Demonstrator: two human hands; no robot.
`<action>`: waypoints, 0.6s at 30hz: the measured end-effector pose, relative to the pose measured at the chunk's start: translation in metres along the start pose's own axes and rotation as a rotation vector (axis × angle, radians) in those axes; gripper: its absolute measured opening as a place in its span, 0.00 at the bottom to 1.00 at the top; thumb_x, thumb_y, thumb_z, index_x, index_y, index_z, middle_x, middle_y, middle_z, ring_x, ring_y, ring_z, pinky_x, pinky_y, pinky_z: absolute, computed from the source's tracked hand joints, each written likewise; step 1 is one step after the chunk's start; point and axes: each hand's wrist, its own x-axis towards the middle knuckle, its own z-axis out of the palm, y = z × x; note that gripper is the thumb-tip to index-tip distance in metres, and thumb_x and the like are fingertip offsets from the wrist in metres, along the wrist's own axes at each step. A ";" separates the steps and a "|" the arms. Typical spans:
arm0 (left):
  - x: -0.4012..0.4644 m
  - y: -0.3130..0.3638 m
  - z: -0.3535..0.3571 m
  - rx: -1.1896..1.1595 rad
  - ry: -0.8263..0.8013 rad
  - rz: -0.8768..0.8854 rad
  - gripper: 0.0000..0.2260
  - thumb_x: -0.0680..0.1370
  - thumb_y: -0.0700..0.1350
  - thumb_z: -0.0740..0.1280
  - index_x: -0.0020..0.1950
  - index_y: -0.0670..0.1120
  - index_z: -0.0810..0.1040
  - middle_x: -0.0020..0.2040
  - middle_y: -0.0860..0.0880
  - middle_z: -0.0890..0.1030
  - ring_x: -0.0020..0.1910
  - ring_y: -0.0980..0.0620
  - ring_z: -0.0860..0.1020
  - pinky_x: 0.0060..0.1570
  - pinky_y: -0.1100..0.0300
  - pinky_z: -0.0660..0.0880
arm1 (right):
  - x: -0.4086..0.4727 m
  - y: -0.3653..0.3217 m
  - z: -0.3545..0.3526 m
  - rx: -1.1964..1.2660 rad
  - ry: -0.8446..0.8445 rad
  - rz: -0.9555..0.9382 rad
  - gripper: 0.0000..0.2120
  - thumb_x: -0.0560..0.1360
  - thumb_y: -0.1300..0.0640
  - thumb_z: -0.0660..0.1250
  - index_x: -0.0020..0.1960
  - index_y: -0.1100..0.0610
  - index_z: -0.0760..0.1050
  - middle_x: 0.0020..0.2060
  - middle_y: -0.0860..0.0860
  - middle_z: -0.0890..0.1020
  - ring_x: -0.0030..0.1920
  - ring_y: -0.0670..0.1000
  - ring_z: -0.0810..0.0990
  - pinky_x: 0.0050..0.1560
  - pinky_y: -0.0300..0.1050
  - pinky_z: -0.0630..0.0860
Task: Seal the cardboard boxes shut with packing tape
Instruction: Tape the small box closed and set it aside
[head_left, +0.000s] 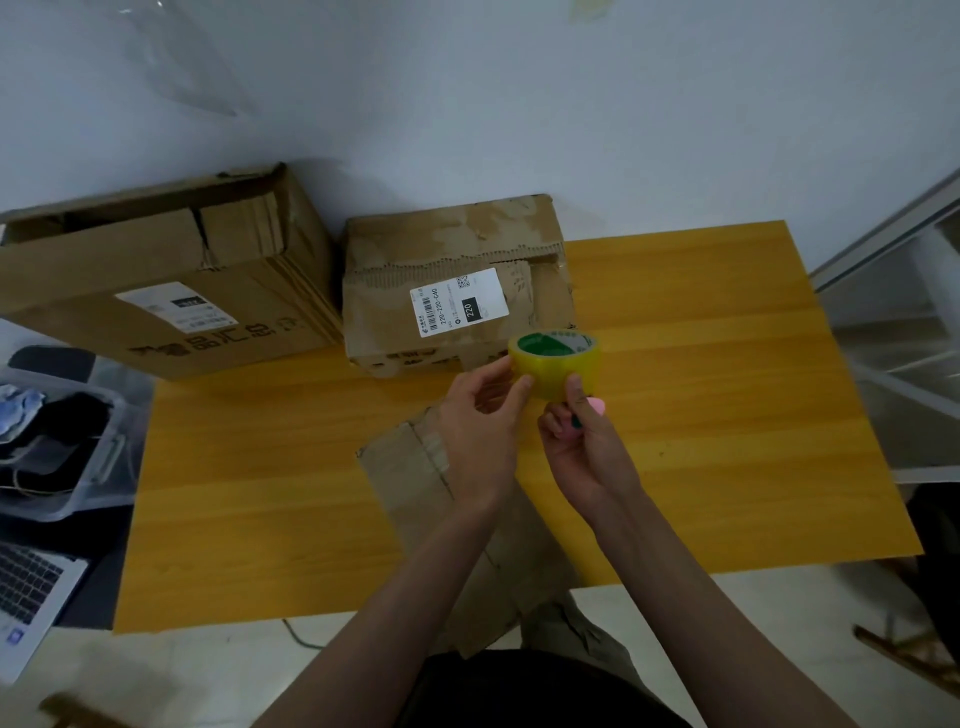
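Note:
A yellow roll of packing tape (557, 361) with a green core is held up over the wooden table (727, 415). My left hand (480, 426) pinches the roll's left side with thumb and fingers. My right hand (584, 447) touches the roll's lower edge with its thumb and also grips a small pink and green object (592, 408). A flattened cardboard box (405, 467) lies under my forearms at the table's front. A medium box (447, 291) with a white label stands at the back. A large box (156, 275) with loose top flaps stands at the back left.
A clear plastic bin (98, 452) with dark items and cables stands left of the table. A laptop (31, 587) lies at the lower left. A metal and glass frame (893, 322) stands at the right. The white wall is just behind the boxes.

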 end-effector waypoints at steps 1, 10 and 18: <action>0.001 -0.001 0.001 -0.013 -0.009 -0.028 0.13 0.75 0.46 0.77 0.59 0.51 0.82 0.57 0.51 0.83 0.53 0.61 0.81 0.52 0.65 0.79 | 0.000 0.000 -0.002 -0.007 -0.013 0.001 0.05 0.75 0.58 0.66 0.41 0.57 0.74 0.27 0.47 0.59 0.27 0.43 0.60 0.31 0.38 0.62; 0.028 0.013 -0.002 -0.402 -0.236 -0.526 0.22 0.75 0.40 0.76 0.67 0.50 0.76 0.61 0.44 0.82 0.58 0.45 0.83 0.48 0.56 0.82 | -0.013 -0.013 -0.019 -0.361 -0.061 0.136 0.06 0.75 0.59 0.69 0.44 0.57 0.72 0.32 0.48 0.63 0.29 0.43 0.63 0.29 0.37 0.63; 0.035 0.015 -0.004 0.088 -0.224 -0.135 0.17 0.74 0.43 0.76 0.60 0.53 0.78 0.59 0.56 0.78 0.61 0.57 0.76 0.56 0.56 0.79 | -0.019 -0.028 -0.017 -1.358 -0.092 -0.517 0.28 0.69 0.60 0.79 0.66 0.53 0.73 0.56 0.47 0.75 0.50 0.42 0.76 0.41 0.30 0.74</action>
